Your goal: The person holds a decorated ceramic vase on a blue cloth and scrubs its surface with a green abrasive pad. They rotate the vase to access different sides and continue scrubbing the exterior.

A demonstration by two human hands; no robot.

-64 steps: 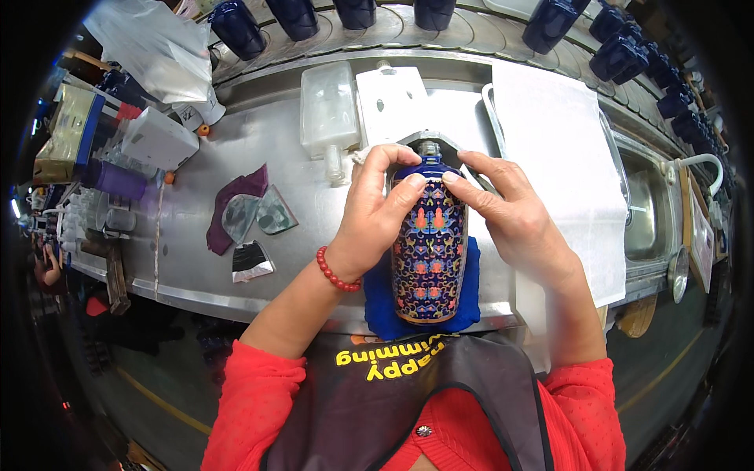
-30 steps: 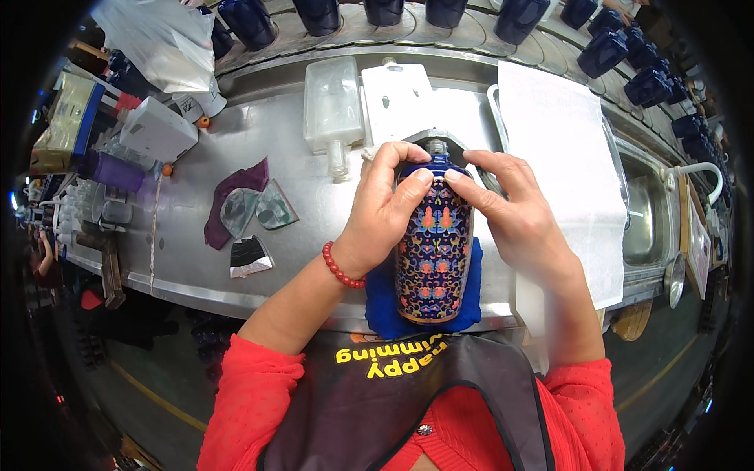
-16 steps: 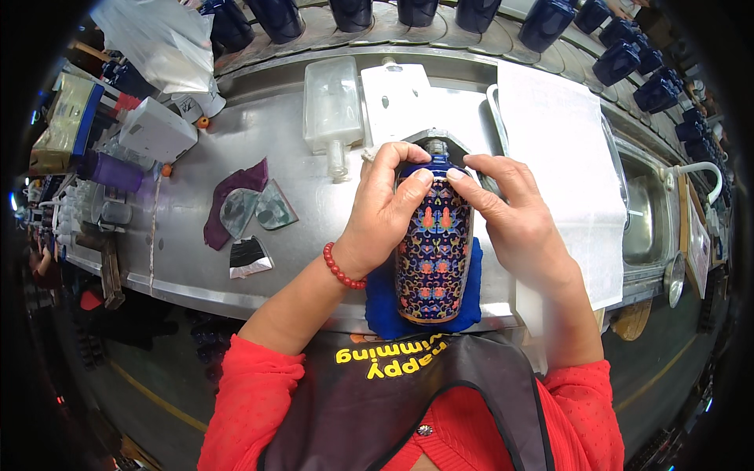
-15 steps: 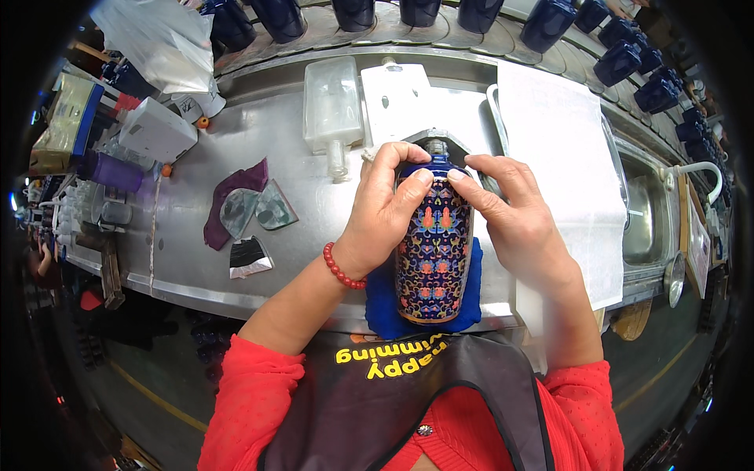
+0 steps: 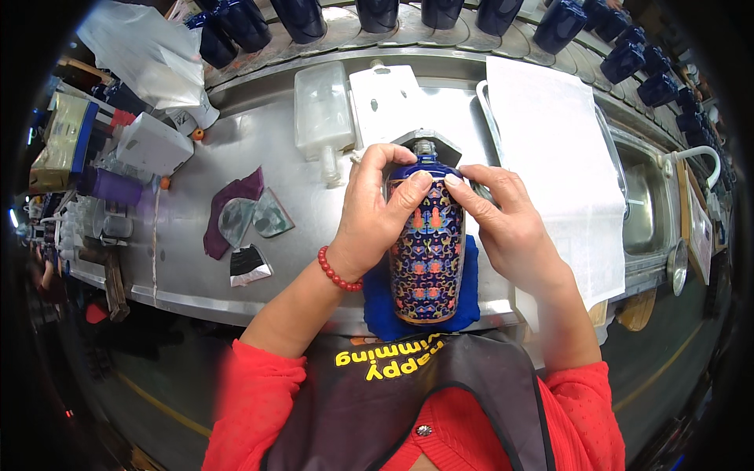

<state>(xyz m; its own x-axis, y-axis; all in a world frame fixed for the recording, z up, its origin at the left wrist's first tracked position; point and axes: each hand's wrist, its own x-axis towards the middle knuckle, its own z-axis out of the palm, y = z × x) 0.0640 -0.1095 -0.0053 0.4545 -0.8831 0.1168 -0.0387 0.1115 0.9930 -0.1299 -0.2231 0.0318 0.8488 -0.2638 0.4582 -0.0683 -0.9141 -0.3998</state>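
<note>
A dark blue bottle (image 5: 428,251) with a colourful floral pattern on its body lies in front of me, its threaded glass neck pointing away. Beneath its lower part is a folded blue cloth (image 5: 469,294). My left hand (image 5: 371,208) grips the bottle's left shoulder, thumb pressed on the upper edge of the pattern and index finger bent near the neck. On the other side my right hand (image 5: 510,224) presses its thumb on the same edge, with the fingers round the right shoulder. Behind the neck sits a dark angular support (image 5: 448,147), partly hidden.
A clear glass bottle (image 5: 322,106) and a white flat bottle-shaped piece (image 5: 385,94) lie beyond my hands. White sheeting (image 5: 550,141) covers the right side, beside a sink (image 5: 646,212). Pattern scraps (image 5: 236,208) lie left. Blue bottles (image 5: 377,14) line a conveyor (image 5: 338,43) behind.
My view has shifted slightly, moving the bench items a little. The bottle seems turned a little between my hands; both thumbs remain on the pattern's upper edge.
</note>
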